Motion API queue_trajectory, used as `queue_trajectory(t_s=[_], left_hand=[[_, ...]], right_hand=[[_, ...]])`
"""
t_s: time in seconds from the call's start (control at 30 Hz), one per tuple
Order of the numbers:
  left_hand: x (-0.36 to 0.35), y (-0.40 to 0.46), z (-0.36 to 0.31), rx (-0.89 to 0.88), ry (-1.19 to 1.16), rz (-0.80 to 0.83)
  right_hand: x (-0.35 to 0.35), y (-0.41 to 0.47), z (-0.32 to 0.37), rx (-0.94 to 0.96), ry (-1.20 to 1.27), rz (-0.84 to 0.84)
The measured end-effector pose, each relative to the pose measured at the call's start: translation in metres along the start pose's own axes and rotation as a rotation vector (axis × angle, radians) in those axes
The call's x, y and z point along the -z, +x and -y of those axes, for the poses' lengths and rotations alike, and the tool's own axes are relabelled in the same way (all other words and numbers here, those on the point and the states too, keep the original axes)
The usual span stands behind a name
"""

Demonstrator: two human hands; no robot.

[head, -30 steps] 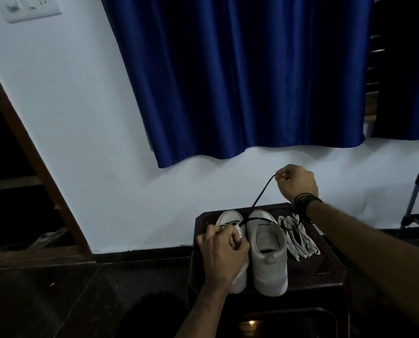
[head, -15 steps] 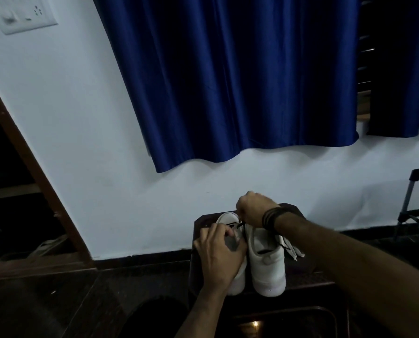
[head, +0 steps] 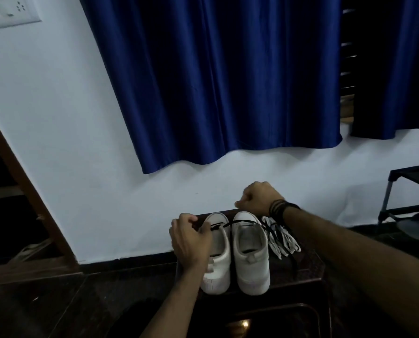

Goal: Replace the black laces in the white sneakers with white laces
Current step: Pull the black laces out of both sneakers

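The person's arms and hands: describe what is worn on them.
Both forearms are bare, with no sleeves in view. The right hand has a stack of thin black bands around its wrist. The left hand and its wrist carry nothing, no ring or watch visible.

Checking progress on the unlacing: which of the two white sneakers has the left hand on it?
The left white sneaker; the left hand rests on its left side, while the right white sneaker beside it goes untouched.
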State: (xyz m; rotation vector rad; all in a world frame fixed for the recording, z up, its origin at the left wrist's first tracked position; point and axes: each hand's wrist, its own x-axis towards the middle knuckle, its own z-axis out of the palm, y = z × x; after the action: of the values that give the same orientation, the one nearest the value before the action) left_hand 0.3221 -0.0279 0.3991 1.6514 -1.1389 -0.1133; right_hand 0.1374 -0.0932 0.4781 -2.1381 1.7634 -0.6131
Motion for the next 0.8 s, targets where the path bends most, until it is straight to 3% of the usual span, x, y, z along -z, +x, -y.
queue_trajectory(t_s=[0.07,0.17,0.27,0.37,0.63,0.8], left_hand=[[0.001,0.005,-0.003,0.171,0.169,0.167],[0.001,0.0,0.001,0.218,0.294,0.325],[0.001,-0.007,0.006,0.112,0.291,0.276],[0.005,-0.014,0.008,0.044,0.245,0.179],[0.005,-0.031,0.013,-0.091,0.147,-0.003],[0.005,-0.036,0.017,-0.191,0.165,-0.059]], right_hand=[[-0.014,-0.001,0.016,0.062,0.031,0.052],[-0.038,0.005,0.037,0.07,-0.028,0.165],[-0.05,0.004,0.048,0.012,-0.153,0.279],[-0.054,-0.003,0.05,-0.009,-0.18,0.277],[-0.052,-0.023,0.039,-0.004,0.089,0.067],[-0.049,-0.025,0.056,0.135,-0.164,-0.021]])
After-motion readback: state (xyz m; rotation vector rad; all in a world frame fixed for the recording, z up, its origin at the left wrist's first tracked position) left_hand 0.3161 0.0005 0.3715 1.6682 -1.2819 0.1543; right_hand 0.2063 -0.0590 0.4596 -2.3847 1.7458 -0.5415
